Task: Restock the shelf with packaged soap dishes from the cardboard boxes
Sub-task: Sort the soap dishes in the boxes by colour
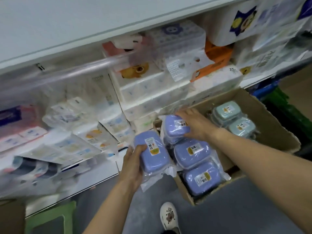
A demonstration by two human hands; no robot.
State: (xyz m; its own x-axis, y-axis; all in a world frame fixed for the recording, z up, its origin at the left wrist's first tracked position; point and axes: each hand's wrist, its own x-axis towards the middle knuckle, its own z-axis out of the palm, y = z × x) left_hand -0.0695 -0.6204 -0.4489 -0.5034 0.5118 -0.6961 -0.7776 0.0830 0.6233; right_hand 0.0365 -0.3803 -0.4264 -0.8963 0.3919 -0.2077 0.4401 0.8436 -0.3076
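Hands lifting wrapped purple plastic soap dishes beside an open cardboard box [270, 119].
Shelf goods blurred. Left hand [133, 164] grips one purple dish [154, 154], long axis pointing shelfward, outside the box's left edge; right hand [194, 124] clasps another dish [175, 127] at the box's far-left corner.

lilac soap dishes [192, 153] w/ yellow labels, mint dishes [226, 110], brown box [276, 132], white shoe [168, 215]

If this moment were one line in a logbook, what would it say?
left hand: holds purple soap dish | right hand: grips another in cardboard box | shelf: not yet reached
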